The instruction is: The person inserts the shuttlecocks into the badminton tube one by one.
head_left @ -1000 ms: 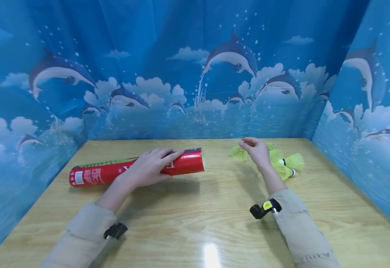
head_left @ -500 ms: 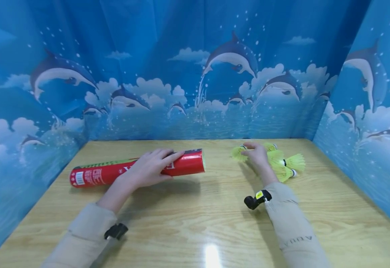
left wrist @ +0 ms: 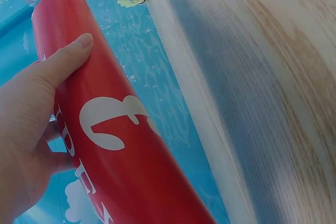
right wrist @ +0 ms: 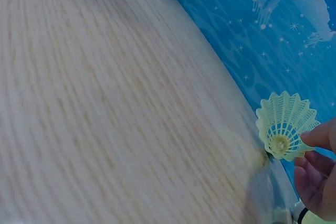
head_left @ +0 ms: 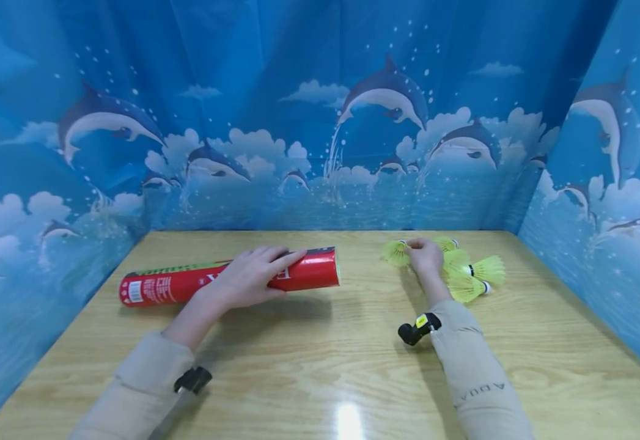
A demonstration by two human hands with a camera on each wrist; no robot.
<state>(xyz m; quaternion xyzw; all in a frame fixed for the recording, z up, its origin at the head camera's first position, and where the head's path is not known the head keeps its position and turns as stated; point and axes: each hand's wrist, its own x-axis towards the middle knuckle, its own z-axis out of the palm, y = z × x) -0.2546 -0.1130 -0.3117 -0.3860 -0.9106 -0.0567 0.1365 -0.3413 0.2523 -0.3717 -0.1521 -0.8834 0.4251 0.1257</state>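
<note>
Your left hand [head_left: 248,275] held the red tube [head_left: 190,284] while your right hand [head_left: 426,256] pinched a shuttlecock [head_left: 394,253]

You had the tube in a firm wrap on the left side of the table [head_left: 297,373]. Your thumb lay across its red wall, and your fingers went round the far side, near the end that faced right. That end stood raised above its shadow, so the tube sloped down towards its left end, where a barcode and small white print showed. Pale green could be seen within the rim on the right, and a dark and green band ran along the far side.

Your right hand kept a narrow grip: thumb and fingertips met at the edge of the yellow-green shuttlecock, the leftmost of the group. It sat towards the back of the table, well apart from the tube, and the right wrist view looked into its flared skirt. You cannot be told from these views whether it touched the wood.

Just right of your hand, the other shuttlecocks [head_left: 489,270] lay bunched together, some overlapping, their bases pointing different ways.

You wore beige sleeves [head_left: 138,385] and black wrist cameras [head_left: 420,329], the right one with a yellow label. Behind the table hung a blue backdrop [head_left: 275,36] printed with dolphins and clouds.
</note>
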